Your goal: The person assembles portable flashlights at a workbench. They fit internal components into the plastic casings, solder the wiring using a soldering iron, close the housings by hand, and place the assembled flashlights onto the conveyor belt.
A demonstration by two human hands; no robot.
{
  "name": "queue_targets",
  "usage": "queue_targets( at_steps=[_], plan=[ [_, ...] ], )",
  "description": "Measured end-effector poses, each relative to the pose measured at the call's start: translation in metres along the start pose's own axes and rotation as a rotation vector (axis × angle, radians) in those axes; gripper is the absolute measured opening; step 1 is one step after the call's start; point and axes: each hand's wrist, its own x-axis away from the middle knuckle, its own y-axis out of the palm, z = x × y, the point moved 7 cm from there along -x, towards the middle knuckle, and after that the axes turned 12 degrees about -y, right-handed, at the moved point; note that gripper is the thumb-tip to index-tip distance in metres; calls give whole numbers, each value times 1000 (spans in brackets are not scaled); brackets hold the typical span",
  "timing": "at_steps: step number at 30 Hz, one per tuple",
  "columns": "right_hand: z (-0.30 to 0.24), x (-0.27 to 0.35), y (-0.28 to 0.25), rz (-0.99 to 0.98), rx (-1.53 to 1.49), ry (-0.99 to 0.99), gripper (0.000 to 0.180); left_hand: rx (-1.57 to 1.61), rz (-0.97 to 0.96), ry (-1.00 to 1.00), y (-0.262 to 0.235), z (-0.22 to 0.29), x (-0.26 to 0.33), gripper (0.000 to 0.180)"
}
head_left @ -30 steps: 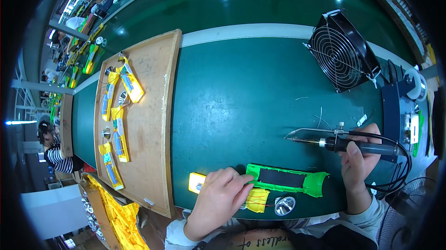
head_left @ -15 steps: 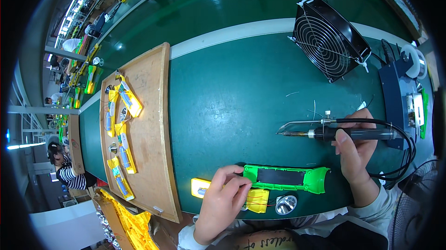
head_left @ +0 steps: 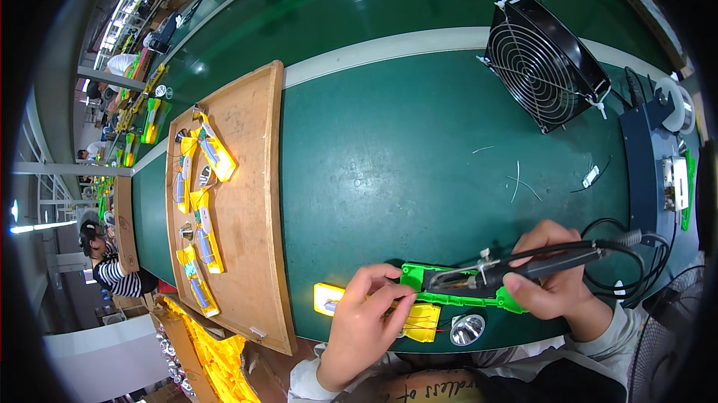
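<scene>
Your right hand (head_left: 557, 283) is clamped around the iron (head_left: 523, 267), its tip down over the green jig (head_left: 456, 292) at the near edge of the tabletop (head_left: 419, 163). Your left hand (head_left: 366, 324) pinches together on something small at the jig's left end; it looks like a wire, though the view is too fine to be sure.

Your left fingertips (head_left: 400, 294) sit just beside the iron's hot end. If either hand slips, you burn a finger or smear the joint. The red wires by the yellow part (head_left: 422, 322) lie close under the iron and could scorch if you dip the tip. The iron's cable (head_left: 628, 253) loops near your wrist; a snag there could jerk the tip off its mark. The reflector (head_left: 467, 330) sits loose at the tabletop's edge and could roll off if your sleeve nudges it.

Counted:
- one iron
- one green jig
- one loose silver reflector
- one yellow lit piece (head_left: 329, 300) left of your hand
- one fan (head_left: 542, 59)
- one wooden tray (head_left: 239, 201) holding about five yellow assemblies (head_left: 213, 152)
- a few wire offcuts (head_left: 520, 186) on the mat
</scene>
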Motion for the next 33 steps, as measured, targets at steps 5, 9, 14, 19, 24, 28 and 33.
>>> queue_targets(
  at_steps=[5, 9, 14, 19, 24, 28, 33],
  plan=[
    [3, 4, 8, -45, 35, 10, 20, 15, -2, -14, 0, 0, -1, 11],
    [5, 4, 8, -38, 26, 21, 21, 21, -4, -30, 2, -2, -2, 10],
    [3, 3, 11, -72, 59, 12, 21, 36, -1, -43, 0, -2, -2, 10],
    [6, 3, 11, -81, 77, 24, 21, 43, 14, -36, 0, -2, -4, 10],
    [5, 4, 11, -73, 68, 16, 21, 36, 23, -33, 1, -3, -3, 10],
    [5, 4, 11, -76, 83, -1, 21, 45, 27, -39, 1, -2, -3, 11],
    [5, 4, 11, -65, 74, -1, 21, 37, 31, -36, 1, -3, -3, 10]
  ],
)
